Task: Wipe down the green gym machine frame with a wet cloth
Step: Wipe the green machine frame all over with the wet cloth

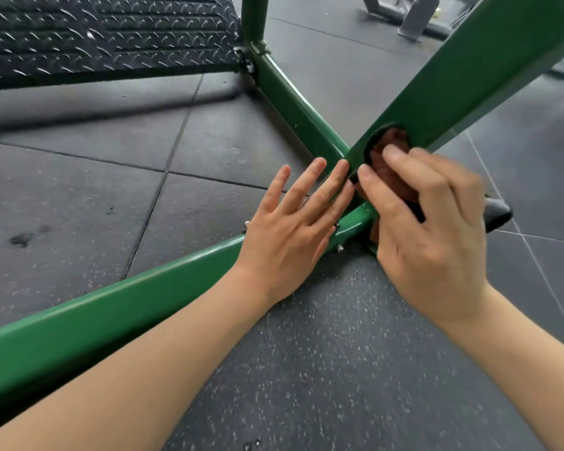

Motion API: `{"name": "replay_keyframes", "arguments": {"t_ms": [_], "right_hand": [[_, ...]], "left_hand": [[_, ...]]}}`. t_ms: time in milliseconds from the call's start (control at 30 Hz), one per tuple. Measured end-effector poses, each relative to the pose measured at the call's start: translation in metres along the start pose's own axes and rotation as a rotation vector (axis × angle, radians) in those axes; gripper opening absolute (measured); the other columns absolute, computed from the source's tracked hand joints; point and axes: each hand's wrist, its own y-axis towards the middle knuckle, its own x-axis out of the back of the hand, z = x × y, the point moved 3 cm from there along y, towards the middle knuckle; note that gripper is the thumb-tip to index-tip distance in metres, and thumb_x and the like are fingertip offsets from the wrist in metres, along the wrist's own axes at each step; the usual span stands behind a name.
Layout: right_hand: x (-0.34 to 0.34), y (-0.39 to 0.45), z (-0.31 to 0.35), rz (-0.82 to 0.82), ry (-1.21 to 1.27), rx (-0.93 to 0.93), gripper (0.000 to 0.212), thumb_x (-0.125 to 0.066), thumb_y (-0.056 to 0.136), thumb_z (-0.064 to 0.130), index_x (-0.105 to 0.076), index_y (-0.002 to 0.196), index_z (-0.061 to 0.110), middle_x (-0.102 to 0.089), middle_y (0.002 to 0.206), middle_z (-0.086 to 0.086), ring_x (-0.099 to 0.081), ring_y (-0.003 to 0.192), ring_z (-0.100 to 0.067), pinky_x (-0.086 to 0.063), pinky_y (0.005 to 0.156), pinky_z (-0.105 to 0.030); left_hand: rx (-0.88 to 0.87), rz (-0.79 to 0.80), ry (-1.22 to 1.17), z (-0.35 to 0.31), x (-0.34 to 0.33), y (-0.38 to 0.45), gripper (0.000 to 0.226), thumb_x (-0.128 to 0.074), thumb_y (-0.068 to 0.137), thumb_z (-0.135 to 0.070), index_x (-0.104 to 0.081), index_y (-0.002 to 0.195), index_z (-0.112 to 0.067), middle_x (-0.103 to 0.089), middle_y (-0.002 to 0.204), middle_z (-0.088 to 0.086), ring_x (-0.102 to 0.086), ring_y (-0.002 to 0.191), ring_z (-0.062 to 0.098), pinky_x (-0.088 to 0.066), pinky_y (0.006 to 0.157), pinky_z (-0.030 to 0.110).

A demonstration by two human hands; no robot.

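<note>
Floor tiles (79, 177) of dark speckled rubber are lying under everything, seams showing between them, with a small dark spot (22, 239) sitting on one tile at the left. Black tread plate (105, 37) with a raised pattern is filling the upper left, and grey equipment legs (417, 17) are standing far back at the top right. A black end cap (497, 214) is poking out just behind the right hand.

Green frame (118, 301) — glossy painted tubing — is running low across the floor from the lower left to a joint near the picture's middle, where a second low tube and a wide sloping beam are meeting it; an upright post is rising at the top. Small bolts are showing at the joint.

Left hand (293, 229) is lying flat, fingers straight and slightly spread, resting over the low tube with fingertips reaching toward the sloping beam. Right hand (427, 222) is gripping a reddish-brown cloth (389, 157) with curled fingers and pressing it against the foot of the sloping beam — the hand is covering most of the cloth and part of the joint. Whether the cloth is wet cannot be told.
</note>
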Motion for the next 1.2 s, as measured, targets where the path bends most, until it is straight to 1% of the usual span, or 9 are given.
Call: {"name": "replay_keyframes", "arguments": {"t_ms": [200, 367, 467, 533, 767, 867, 967, 1133, 1200], "right_hand": [[0.030, 0.029, -0.012, -0.123, 0.002, -0.028, 0.026, -0.054, 0.104, -0.003, -0.074, 0.122, -0.002, -0.067, 0.129, -0.019, -0.048, 0.110, -0.032, -0.041, 0.103, -0.033], [0.006, -0.001, 0.002, 0.093, 0.037, -0.028, 0.033, -0.057, 0.100, -0.007, -0.071, 0.129, 0.001, -0.066, 0.135, -0.018, -0.049, 0.110, -0.033, -0.048, 0.098, -0.042], [0.027, 0.026, -0.007, -0.075, 0.064, -0.069, 0.030, -0.052, 0.104, -0.004, -0.073, 0.124, 0.000, -0.067, 0.130, -0.017, -0.046, 0.107, -0.033, -0.040, 0.099, -0.031], [0.032, 0.033, -0.009, -0.152, 0.051, -0.072, 0.028, -0.051, 0.106, -0.001, -0.074, 0.123, 0.000, -0.067, 0.129, -0.018, -0.045, 0.105, -0.033, -0.038, 0.096, -0.030], [-0.014, -0.021, 0.005, 0.116, 0.095, -0.006, 0.034, -0.056, 0.101, -0.005, -0.072, 0.129, 0.004, -0.068, 0.133, -0.015, -0.049, 0.107, -0.033, -0.053, 0.090, -0.050], [-0.012, -0.013, 0.008, 0.076, 0.133, -0.021, 0.032, -0.056, 0.102, -0.004, -0.072, 0.129, 0.003, -0.067, 0.133, -0.015, -0.049, 0.106, -0.033, -0.053, 0.090, -0.048], [-0.003, 0.001, 0.001, -0.053, 0.085, -0.052, 0.028, -0.059, 0.101, -0.005, -0.074, 0.124, 0.002, -0.068, 0.129, -0.017, -0.048, 0.104, -0.033, -0.049, 0.090, -0.042], [-0.028, -0.024, 0.012, 0.128, 0.098, -0.003, 0.034, -0.055, 0.101, -0.005, -0.071, 0.130, 0.004, -0.067, 0.134, -0.015, -0.048, 0.106, -0.033, -0.053, 0.087, -0.052], [-0.025, -0.021, 0.011, 0.105, 0.123, -0.024, 0.034, -0.055, 0.102, -0.005, -0.071, 0.130, 0.004, -0.067, 0.133, -0.015, -0.049, 0.106, -0.033, -0.054, 0.088, -0.050]], "left_hand": [[0.003, 0.032, 0.012, -0.001, 0.001, 0.000, 0.063, -0.052, 0.105, -0.033, -0.034, 0.162, -0.014, -0.029, 0.169, 0.008, -0.025, 0.156, 0.030, -0.026, 0.124, 0.056], [0.007, 0.034, -0.004, -0.002, 0.002, 0.000, 0.062, -0.058, 0.103, -0.031, -0.039, 0.159, -0.014, -0.032, 0.168, 0.009, -0.028, 0.156, 0.030, -0.029, 0.123, 0.056], [0.014, 0.057, -0.012, -0.004, 0.003, 0.000, 0.067, -0.058, 0.102, -0.036, -0.035, 0.161, -0.013, -0.029, 0.169, 0.009, -0.026, 0.156, 0.029, -0.027, 0.124, 0.054], [0.024, 0.096, -0.027, -0.003, 0.000, -0.005, 0.071, -0.058, 0.101, -0.039, -0.032, 0.162, -0.015, -0.027, 0.170, 0.009, -0.025, 0.157, 0.029, -0.026, 0.124, 0.054], [0.171, 0.403, 0.038, 0.038, -0.038, -0.089, 0.089, -0.063, 0.093, -0.056, -0.022, 0.162, -0.018, -0.033, 0.167, 0.011, -0.036, 0.151, 0.033, -0.035, 0.119, 0.058], [0.168, 0.528, 0.096, 0.056, -0.044, -0.130, 0.076, -0.043, 0.098, -0.058, -0.025, 0.161, -0.019, -0.034, 0.166, 0.012, -0.039, 0.149, 0.034, -0.037, 0.118, 0.059], [0.205, 0.626, 0.087, 0.067, -0.045, -0.153, 0.069, -0.033, 0.100, -0.056, -0.040, 0.158, -0.019, -0.042, 0.161, 0.013, -0.046, 0.144, 0.036, -0.041, 0.114, 0.060], [0.159, 0.652, 0.074, 0.068, -0.049, -0.166, 0.064, -0.034, 0.101, -0.054, -0.049, 0.154, -0.021, -0.050, 0.156, 0.013, -0.049, 0.141, 0.037, -0.042, 0.113, 0.060], [0.163, 0.648, 0.072, 0.067, -0.050, -0.166, 0.064, -0.033, 0.101, -0.053, -0.048, 0.155, -0.022, -0.049, 0.157, 0.013, -0.048, 0.143, 0.037, -0.040, 0.114, 0.061]]}}
